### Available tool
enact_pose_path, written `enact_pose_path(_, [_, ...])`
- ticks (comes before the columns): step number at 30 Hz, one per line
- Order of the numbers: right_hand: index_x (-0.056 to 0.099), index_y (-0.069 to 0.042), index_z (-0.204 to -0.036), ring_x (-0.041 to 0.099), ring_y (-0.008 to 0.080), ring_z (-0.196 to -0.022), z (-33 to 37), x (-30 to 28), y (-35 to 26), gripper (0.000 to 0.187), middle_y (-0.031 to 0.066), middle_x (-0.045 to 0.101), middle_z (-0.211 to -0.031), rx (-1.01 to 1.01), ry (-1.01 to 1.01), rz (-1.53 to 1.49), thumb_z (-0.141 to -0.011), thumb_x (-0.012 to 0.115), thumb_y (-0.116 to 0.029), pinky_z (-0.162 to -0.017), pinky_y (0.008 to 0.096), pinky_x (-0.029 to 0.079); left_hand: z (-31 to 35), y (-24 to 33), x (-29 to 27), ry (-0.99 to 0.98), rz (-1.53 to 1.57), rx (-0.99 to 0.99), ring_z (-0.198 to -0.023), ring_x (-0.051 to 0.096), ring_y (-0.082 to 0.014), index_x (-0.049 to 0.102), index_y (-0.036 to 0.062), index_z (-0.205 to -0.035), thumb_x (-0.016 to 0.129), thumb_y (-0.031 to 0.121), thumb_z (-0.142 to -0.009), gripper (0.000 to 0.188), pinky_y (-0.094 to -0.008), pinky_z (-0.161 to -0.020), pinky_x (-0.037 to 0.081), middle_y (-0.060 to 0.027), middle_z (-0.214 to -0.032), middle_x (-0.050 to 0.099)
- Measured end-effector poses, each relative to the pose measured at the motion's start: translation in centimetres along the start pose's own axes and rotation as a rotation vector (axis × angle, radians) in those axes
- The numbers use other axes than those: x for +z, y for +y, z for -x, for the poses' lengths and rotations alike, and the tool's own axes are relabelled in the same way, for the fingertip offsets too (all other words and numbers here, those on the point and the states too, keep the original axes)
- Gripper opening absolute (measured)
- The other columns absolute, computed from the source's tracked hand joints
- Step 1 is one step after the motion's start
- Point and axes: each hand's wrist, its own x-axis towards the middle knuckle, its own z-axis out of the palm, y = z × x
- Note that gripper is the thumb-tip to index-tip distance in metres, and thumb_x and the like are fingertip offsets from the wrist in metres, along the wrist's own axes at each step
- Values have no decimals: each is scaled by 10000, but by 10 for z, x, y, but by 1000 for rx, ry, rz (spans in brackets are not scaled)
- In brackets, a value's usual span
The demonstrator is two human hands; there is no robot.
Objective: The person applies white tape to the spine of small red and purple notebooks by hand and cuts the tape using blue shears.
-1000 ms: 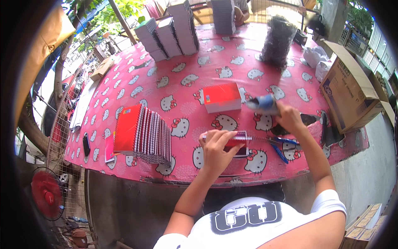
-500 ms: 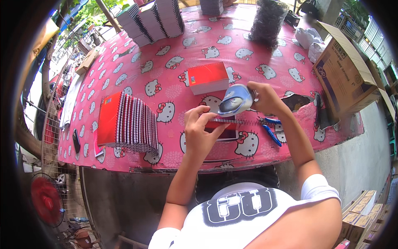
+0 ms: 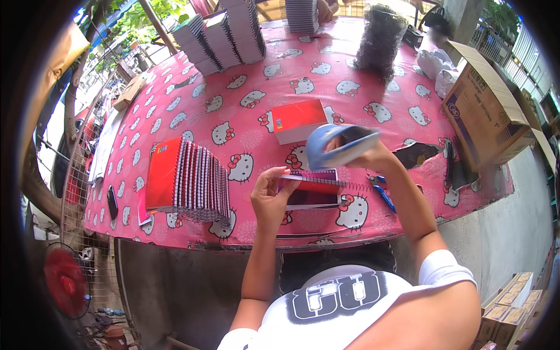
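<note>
My left hand pinches the left end of a small notebook with a dark and red cover, close to the table's near edge. A thin spiral wire coil runs along its bound edge and sticks out past the right end. My right hand grips a blue, slipper-like rubber shoe, blurred by motion, above the notebook. Blue-handled pliers lie beside the coil, partly behind my right forearm. Just beyond the shoe sits a stack of red-covered notepads.
Left of my hands stands a tall stack of spiral-bound red notebooks. More notebook stacks are at the far side, near another person's hand. A bundle of dark coils stands far right, a cardboard box nearer. A phone lies left.
The shoe in my right hand has swung and turned, and is blurred now. My left hand has shifted from the notebook's middle toward its left end. The whole view has moved slightly.
</note>
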Motion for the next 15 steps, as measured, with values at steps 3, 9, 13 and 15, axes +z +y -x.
enact_pose_path(3, [623, 5, -920, 607, 123, -825, -17, 7, 1, 324, 71, 671, -864, 0, 66, 493, -623, 753, 11, -762, 300, 496, -7, -4, 1, 46, 44, 25, -951, 625, -113, 628, 1, -1109, 738, -66, -790, 343, -241, -845, 516, -83, -1048, 664])
enact_pose_path(9, [625, -15, -1060, 606, 121, -857, -18, 14, 3, 446, 65, 658, -882, -64, -55, 256, -627, 732, -29, -780, 291, 493, -1, -7, -8, 50, 126, -9, -872, 649, -95, 649, 12, -1195, 685, -72, -840, 367, -220, -782, 530, -91, -1040, 703])
enact_pose_path(13, [626, -19, -1123, 593, 101, -924, -24, 7, -3, 485, 22, 649, -935, -61, -59, 213, -649, 726, -13, -804, 299, 496, -3, -10, -10, 53, 124, 18, -864, 648, -96, 649, 17, -1196, 674, -72, -847, 361, -230, -771, 543, -87, -1028, 701])
enact_pose_path(15, [621, -18, -1168, 591, 98, -917, -16, 15, -6, 533, 13, 655, -948, -82, -94, -10, -645, 726, -8, -796, 302, 500, -2, -5, -10, 52, 124, -40, -854, 643, -93, 651, 9, -1169, 670, -66, -854, 325, -227, -757, 539, -72, -1001, 694])
